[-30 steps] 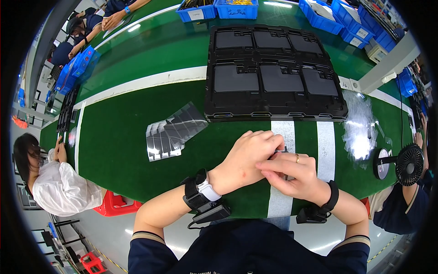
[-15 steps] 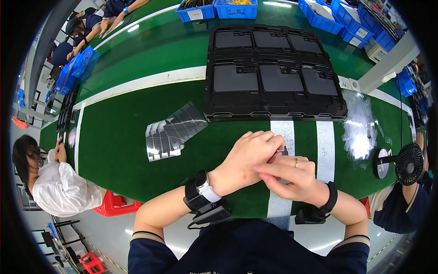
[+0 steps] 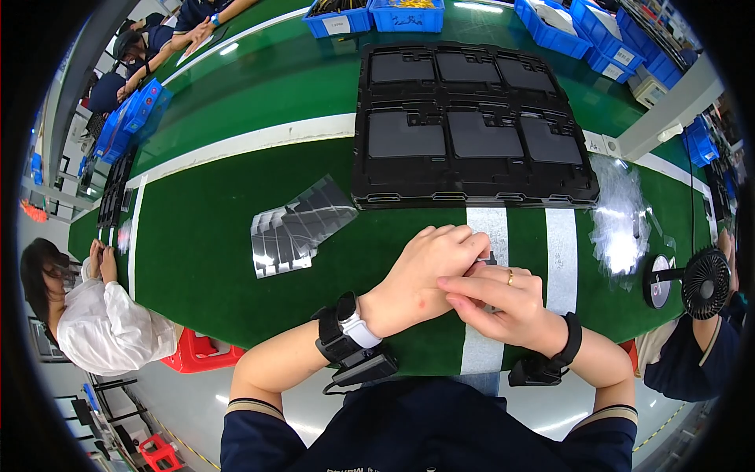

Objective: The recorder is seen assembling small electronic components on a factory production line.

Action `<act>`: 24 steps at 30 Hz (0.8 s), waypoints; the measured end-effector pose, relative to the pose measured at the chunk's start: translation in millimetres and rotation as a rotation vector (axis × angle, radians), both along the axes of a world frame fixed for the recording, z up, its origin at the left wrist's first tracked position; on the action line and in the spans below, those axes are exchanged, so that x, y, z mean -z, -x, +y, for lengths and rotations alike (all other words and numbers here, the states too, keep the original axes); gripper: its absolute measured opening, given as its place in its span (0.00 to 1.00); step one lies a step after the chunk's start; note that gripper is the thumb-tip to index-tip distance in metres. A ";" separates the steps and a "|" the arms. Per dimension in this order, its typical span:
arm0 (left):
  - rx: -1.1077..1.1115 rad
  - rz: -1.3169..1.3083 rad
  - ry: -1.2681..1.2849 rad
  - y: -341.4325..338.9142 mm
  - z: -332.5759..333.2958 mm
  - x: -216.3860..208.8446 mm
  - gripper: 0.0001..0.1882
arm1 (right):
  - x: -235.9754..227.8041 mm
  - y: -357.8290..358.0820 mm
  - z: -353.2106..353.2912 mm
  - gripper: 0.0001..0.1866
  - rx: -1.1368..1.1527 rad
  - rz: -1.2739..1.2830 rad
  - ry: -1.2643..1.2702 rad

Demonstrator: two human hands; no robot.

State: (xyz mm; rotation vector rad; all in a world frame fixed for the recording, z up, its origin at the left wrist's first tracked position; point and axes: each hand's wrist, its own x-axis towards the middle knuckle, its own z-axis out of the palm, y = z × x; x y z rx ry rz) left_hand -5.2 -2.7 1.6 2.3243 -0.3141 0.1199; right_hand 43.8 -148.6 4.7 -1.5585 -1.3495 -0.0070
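My left hand (image 3: 425,271) is curled with its back up, over the green mat near the table's front edge. A small dark edge of something (image 3: 492,258) shows past its fingers; the rest is hidden. My right hand (image 3: 511,303), with a ring on one finger, crosses close against it, thumb and forefinger pinched together by the back of the left hand. What the pinch holds, if anything, I cannot make out. Beyond both hands stands a black moulded tray (image 3: 476,195) with several dark flat panels (image 3: 405,134) in its pockets.
Clear film pieces with dark bands (image 3: 295,228) lie left of my hands. A pile of clear film (image 3: 617,228) and a small black fan (image 3: 704,282) are at the right. Blue bins (image 3: 409,20) stand at the back. Other people sit left and right.
My right thumb and fingers have shifted very slightly; my left hand keeps its place. At the left, a person in white has raised their hands a little.
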 end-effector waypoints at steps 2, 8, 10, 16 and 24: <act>-0.006 -0.010 -0.007 -0.2 -0.5 1.1 0.08 | 0.6 0.1 -0.5 0.16 0.001 -0.001 -0.005; -0.006 -0.022 0.011 -0.5 -0.6 2.8 0.08 | -1.0 -0.2 -1.2 0.16 -0.028 0.020 0.025; -0.006 -0.025 0.012 -0.6 -0.3 3.8 0.08 | 0.8 0.4 0.2 0.16 0.009 0.017 -0.003; -0.018 -0.013 -0.022 -0.6 0.3 5.8 0.09 | -1.6 0.2 -1.8 0.15 -0.045 0.015 0.019; -0.032 -0.015 -0.058 -1.3 -0.5 8.4 0.12 | 2.4 0.5 -1.5 0.13 -0.075 0.066 0.003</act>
